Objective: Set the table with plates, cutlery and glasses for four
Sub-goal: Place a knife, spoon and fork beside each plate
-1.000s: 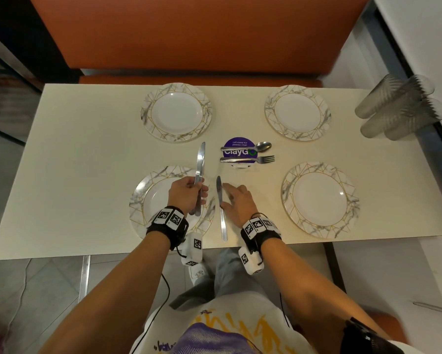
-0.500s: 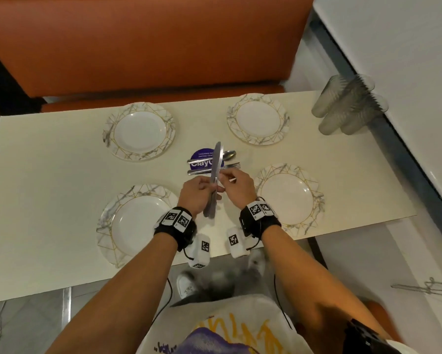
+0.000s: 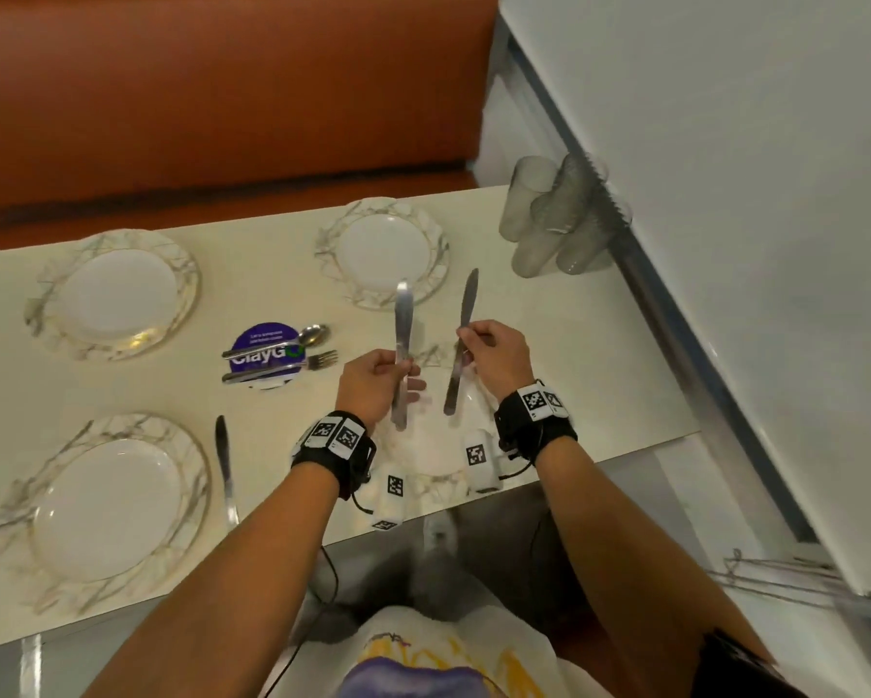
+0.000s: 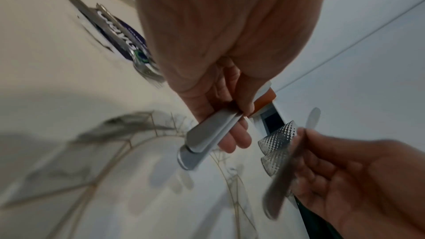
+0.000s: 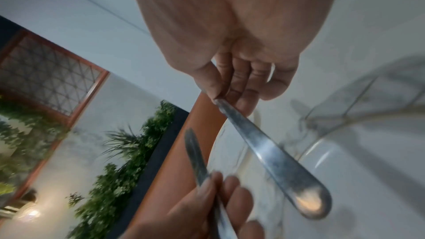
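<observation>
Four plates [image 3: 121, 294] and one knife [image 3: 226, 468] are lying on the counter [image 3: 574, 370]; each hand's grip is pinching knives; forks, spoons, glasses [image 3: 554, 219] remain.

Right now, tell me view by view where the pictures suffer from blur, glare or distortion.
Head view: wide-angle bending of the table edge, glare on the far left plate, glasses soft. Left wrist view: the right hand and its knife smeared by motion; the left hand's knives sharper. Right wrist view: the left hand blurred, a bright reflection on the knife handle.
</observation>
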### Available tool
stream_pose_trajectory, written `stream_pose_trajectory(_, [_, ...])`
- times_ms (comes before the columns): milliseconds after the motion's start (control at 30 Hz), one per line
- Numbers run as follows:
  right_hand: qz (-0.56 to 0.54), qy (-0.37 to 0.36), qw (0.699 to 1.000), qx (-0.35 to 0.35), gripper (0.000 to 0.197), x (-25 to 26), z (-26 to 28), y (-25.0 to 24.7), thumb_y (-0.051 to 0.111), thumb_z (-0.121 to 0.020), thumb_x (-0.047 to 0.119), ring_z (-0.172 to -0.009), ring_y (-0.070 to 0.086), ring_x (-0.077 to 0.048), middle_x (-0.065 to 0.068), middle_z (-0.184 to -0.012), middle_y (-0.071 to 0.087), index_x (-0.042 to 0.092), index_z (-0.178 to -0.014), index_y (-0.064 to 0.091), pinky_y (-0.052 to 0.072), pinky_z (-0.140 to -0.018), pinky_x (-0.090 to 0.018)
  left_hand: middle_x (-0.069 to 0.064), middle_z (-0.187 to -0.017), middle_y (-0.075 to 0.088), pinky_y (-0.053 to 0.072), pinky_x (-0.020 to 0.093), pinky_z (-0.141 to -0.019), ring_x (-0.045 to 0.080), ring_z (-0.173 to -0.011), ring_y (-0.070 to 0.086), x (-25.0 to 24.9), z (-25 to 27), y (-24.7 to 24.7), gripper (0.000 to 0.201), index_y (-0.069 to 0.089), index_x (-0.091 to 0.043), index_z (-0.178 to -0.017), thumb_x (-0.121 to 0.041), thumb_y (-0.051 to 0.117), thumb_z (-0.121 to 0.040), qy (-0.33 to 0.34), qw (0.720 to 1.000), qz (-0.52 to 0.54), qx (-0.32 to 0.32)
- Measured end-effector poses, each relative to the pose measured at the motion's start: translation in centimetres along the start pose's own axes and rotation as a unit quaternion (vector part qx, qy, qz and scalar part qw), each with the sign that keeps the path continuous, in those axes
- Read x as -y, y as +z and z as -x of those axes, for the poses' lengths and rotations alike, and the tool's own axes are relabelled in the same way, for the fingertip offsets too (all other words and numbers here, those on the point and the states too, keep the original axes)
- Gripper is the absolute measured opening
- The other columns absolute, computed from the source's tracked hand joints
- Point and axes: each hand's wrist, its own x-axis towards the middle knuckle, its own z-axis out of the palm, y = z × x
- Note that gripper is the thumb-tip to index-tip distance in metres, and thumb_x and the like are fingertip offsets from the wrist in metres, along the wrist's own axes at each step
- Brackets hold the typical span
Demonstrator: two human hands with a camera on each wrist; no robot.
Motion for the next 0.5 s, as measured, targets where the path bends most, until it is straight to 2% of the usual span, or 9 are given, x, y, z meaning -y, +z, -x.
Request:
stream_pose_trajectory(67, [0.024,0.019,1.000,0.002,0.011,-1.5,-1.6,-3.3,0.067,-0.093,0.021,-0.071,0.073,-0.019,-0.003,-0.083,0.076,0.012,-0.095,0.073,0.055,-0.066,-0.026,0.023,-0.094,0.077,0.064,0.037,-0.066,0.032,-0.078,0.077,0.5,-0.5,1.9,0.011,0.071,0.002,-0.106,-0.005,0.066,-0.099,-0.003,1.000,-0.006,-0.017])
stream_pose_trajectory(133, [0.051,0.042,0.998,0.006,0.014,-3.5,-2.9,-5.9,0.068,-0.093,0.023,-0.072,0.073,-0.021,-0.004,-0.083,0.076,0.012,-0.096,0.074,0.057,-0.070,-0.031,0.023,-0.092,0.077,0.066,0.043,-0.072,0.034,-0.078,0.077,1.0,-1.0,3.4,0.009,0.074,-0.001,-0.103,-0.003,0.067,-0.097,-0.010,0.999,-0.006,-0.033])
stream_pose_trajectory(200, [0.101,0.053,0.993,0.016,0.019,-5.5,-3.8,-7.8,0.068,-0.093,0.027,-0.079,0.072,-0.022,-0.004,-0.090,0.076,0.011,-0.102,0.074,0.060,-0.078,-0.035,0.020,-0.089,0.078,0.065,0.047,-0.076,0.036,-0.080,0.077,1.5,-1.2,4.6,0.009,0.076,-0.006,-0.098,-0.002,0.067,-0.097,-0.019,0.999,-0.003,-0.046])
stream_pose_trajectory(267, [0.166,0.058,0.984,0.041,0.020,-7.1,-4.3,-8.9,0.066,-0.094,0.029,-0.089,0.070,-0.024,-0.004,-0.097,0.075,0.013,-0.104,0.073,0.057,-0.088,-0.036,0.016,-0.082,0.078,0.065,0.046,-0.074,0.034,-0.077,0.078,2.0,-1.2,5.4,0.010,0.076,-0.005,-0.098,0.000,0.067,-0.096,-0.025,0.998,-0.001,-0.053])
stream_pose_trajectory(300, [0.193,0.059,0.978,0.054,0.019,-7.7,-4.4,-9.2,0.065,-0.094,0.028,-0.091,0.069,-0.024,-0.004,-0.098,0.074,0.012,-0.103,0.073,0.056,-0.088,-0.035,0.014,-0.081,0.077,0.065,0.045,-0.073,0.032,-0.075,0.077,2.1,-1.1,5.7,0.010,0.075,-0.004,-0.099,0.000,0.067,-0.096,-0.028,0.998,0.001,-0.056])
stream_pose_trajectory(433, [0.262,0.045,0.961,0.071,0.012,-9.9,-4.0,-9.4,0.064,-0.093,0.012,-0.088,0.068,-0.026,-0.008,-0.094,0.074,0.010,-0.094,0.076,0.051,-0.076,-0.027,0.014,-0.084,0.076,0.065,0.043,-0.072,0.031,-0.078,0.078,2.5,-0.9,6.3,0.011,0.075,-0.007,-0.094,0.000,0.066,-0.097,-0.036,0.997,0.007,-0.069])
stream_pose_trajectory(500, [0.278,0.035,0.957,0.074,0.014,-10.7,-3.8,-9.3,0.064,-0.090,0.006,-0.089,0.070,-0.028,-0.010,-0.094,0.075,0.008,-0.092,0.078,0.057,-0.082,-0.032,0.012,-0.079,0.075,0.065,0.042,-0.071,0.032,-0.078,0.078,2.5,-1.0,6.4,0.011,0.075,-0.006,-0.093,0.001,0.067,-0.096,-0.037,0.996,0.008,-0.075])
